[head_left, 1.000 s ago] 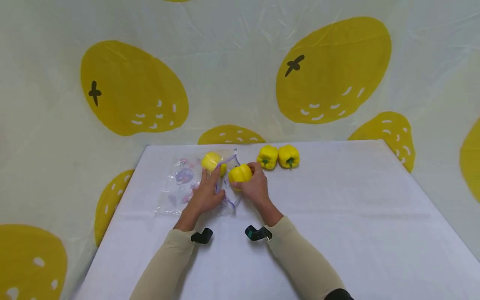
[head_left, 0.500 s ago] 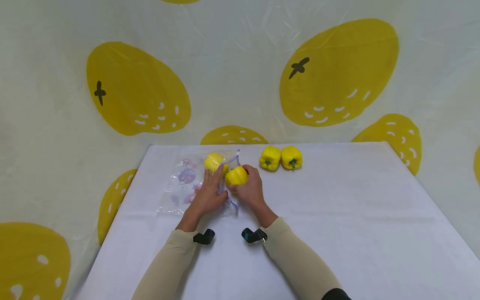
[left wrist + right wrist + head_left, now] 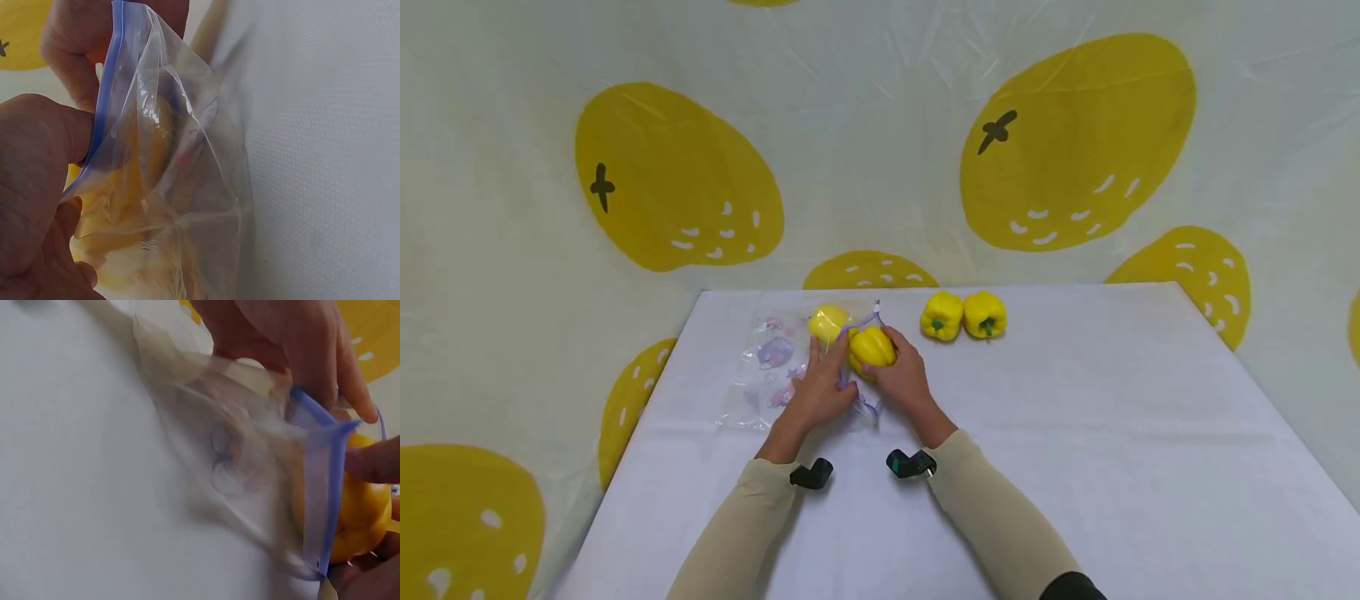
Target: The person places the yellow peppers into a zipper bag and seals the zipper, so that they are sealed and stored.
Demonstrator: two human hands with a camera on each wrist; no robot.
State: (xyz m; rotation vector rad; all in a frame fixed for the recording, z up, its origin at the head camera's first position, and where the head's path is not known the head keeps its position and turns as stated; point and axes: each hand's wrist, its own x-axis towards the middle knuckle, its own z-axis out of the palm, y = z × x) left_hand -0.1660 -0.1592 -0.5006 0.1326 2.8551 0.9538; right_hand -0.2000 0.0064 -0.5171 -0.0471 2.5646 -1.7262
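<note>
A clear printed bag (image 3: 775, 354) with a purple zip edge lies on the table, one yellow pepper (image 3: 828, 322) inside it. My right hand (image 3: 907, 377) grips another yellow pepper (image 3: 872, 351) at the bag's mouth; in the right wrist view this pepper (image 3: 357, 515) is partly behind the purple edge. My left hand (image 3: 822, 392) is at the mouth's left side, and in the left wrist view the thumb of the left hand (image 3: 31, 181) presses against the purple edge of the bag (image 3: 107, 81).
Two more yellow peppers (image 3: 942, 316) (image 3: 985, 315) sit side by side near the back edge of the white table (image 3: 1075, 400), right of the bag. Behind the table hangs a pale sheet (image 3: 865, 150) with large yellow fruit prints.
The gripped pepper has moved left into the bag's mouth, closer to the left hand, and has tilted. The left hand stays at the bag's opening. The whole head view has shifted slightly.
</note>
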